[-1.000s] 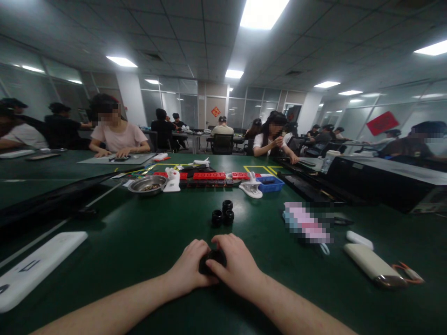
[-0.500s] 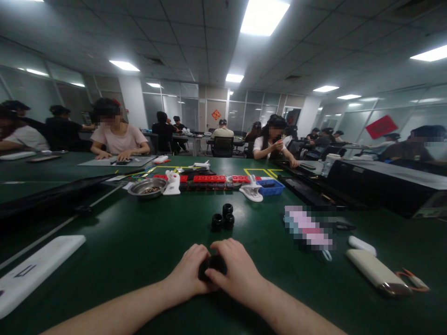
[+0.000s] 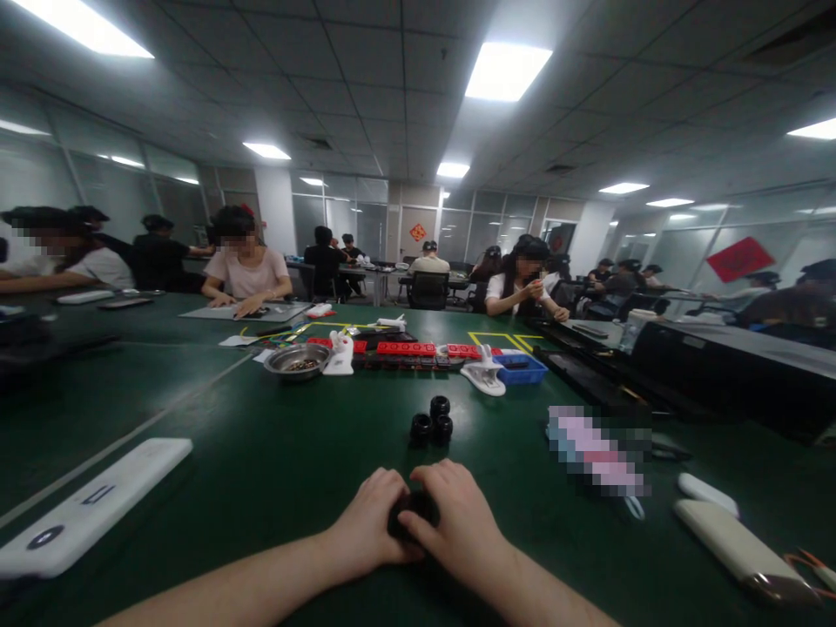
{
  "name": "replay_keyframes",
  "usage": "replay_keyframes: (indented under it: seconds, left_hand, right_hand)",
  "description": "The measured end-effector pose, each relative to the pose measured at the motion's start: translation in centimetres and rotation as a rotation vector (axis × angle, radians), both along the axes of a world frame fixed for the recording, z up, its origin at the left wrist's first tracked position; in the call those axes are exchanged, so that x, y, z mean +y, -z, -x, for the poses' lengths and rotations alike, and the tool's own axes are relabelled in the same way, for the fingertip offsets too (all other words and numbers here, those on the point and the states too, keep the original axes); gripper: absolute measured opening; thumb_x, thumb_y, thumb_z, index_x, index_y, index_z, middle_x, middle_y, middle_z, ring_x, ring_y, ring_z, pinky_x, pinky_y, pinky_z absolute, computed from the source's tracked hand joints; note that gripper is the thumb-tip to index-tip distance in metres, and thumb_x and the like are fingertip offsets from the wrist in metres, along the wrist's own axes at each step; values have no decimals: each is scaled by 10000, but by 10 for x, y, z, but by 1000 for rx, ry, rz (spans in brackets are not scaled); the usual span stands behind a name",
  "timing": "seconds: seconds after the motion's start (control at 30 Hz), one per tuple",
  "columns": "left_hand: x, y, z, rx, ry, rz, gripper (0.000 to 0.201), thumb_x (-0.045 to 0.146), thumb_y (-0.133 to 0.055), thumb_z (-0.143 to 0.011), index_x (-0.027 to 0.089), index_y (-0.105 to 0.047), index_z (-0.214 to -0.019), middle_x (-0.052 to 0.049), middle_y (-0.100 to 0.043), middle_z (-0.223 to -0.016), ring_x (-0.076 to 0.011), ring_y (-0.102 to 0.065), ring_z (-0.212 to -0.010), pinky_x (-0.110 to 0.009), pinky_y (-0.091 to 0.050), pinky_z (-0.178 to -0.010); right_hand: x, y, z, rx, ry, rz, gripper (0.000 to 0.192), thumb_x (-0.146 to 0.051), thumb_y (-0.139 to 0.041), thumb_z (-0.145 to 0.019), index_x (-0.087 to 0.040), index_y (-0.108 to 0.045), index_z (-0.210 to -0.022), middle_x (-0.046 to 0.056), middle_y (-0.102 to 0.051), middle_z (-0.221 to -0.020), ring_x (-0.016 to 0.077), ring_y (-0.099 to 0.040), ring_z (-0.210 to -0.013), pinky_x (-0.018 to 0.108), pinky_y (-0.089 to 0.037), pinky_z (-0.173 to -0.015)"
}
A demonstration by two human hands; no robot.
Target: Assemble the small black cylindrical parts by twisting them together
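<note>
Down at the near edge of the green table (image 3: 274,453), left hand (image 3: 369,518) and right hand (image 3: 457,522) are both closed round one small black part (image 3: 411,514). Three similar black pieces (image 3: 432,421) sit finished-looking just beyond, so I'd guess it's partway through.

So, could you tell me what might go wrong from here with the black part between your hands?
The left hand and right hand cover most of the black part, so the grip is hard to check; it might slip onto the table. Three similar black parts sit loose just beyond the hands, and a forward nudge could scatter them. The head camera looks out across the room, so the hands sit low in view.
</note>
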State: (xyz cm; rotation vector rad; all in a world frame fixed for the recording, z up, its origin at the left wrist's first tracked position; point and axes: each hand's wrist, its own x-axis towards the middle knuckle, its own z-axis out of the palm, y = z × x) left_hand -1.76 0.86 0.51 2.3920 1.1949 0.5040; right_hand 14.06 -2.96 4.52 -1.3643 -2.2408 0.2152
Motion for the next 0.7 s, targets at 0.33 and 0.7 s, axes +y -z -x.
replay_keyframes:
  seconds: [0.33, 0.7]
  left_hand:
    - [2, 6, 2, -61, 19, -7, 394, 393, -723, -553, 184, -487, -790, -11, -487, -864, -218, -449, -822, -303, -371, -687]
    - [2, -1, -1, -22, 48, 21, 327, 366, -685, -597, 180, -500, -792, -5, -476, -835, -197, -440, -786, -293, -353, -684]
  right_hand:
    - [-2, -12, -8, 115, -58, -11, 314, -191, -603, -699, -161, -542, -1006, 63, -584, -976, 207, -489, -933, 336, -367, -851]
    - [-5, -18, -9, 51, -203, 69, 317, -109, -570, -676, -208, -554, -977, 19, -589, -960, 188, -482, -923, 325, -331, -878]
